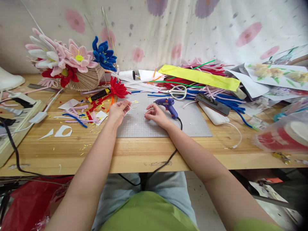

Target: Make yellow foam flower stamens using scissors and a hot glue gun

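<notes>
Noting the left hand (117, 114), fingertips pinched on thin white strands (128, 110) over the left part of the grey cutting mat (192, 123); the right hand (156, 116) is just across the mat, fingers loosely curled and apart from the thumb, nothing visible in its grasp. Blue glue gun (169, 106) lies beside it. Progress, judged: the pink flower (79, 58) and blue flower (104, 54) look complete; the red flower (118, 88) just beyond the left hand has full petals, though its finish is uncertain. Strands appear unattached, so joining seems outstanding; many fuzzy stems (137, 84) remain loose at the back of the worktop (134, 154). Hard to read: the strands' far ends are too fine to trace, their gripped ends sit behind the fingers, the yellow sheet (199, 78) covers part of the stem pile, and the bagged cup (281, 136) is blurred.
</notes>
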Demonstrator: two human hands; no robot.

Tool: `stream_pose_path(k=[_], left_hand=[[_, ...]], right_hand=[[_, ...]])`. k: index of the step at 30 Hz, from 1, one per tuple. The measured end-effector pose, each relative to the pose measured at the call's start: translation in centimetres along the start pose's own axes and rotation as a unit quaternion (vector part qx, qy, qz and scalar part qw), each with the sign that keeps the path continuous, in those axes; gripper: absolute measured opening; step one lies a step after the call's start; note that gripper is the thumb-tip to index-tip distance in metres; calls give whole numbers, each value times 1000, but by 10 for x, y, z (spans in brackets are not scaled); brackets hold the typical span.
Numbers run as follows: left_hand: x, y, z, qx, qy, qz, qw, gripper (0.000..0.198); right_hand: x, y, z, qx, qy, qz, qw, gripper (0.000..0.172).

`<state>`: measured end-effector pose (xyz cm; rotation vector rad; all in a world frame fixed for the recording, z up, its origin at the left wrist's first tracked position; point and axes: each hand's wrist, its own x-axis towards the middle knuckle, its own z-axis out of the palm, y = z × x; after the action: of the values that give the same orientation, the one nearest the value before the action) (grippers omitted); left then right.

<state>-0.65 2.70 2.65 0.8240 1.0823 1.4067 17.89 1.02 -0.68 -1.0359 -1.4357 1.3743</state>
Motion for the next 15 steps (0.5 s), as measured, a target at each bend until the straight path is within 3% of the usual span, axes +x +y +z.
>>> stream_pose_path(k=[3, 7, 10, 15], left_hand=[[5, 8, -13, 56, 5, 62, 996, 21], [12, 14, -22, 206, 22, 104, 973, 20], [22, 20, -19, 342, 34, 124, 931, 24], [48, 19, -4, 503, -29, 132, 854, 27]], right_hand=[[0, 1, -3, -19, 13, -7, 1000, 32], [1, 2, -6, -22, 29, -9, 999, 31], [3, 4, -8, -23, 32, -15, 999, 30], [3, 7, -9, -27, 18, -28, 999, 29]])
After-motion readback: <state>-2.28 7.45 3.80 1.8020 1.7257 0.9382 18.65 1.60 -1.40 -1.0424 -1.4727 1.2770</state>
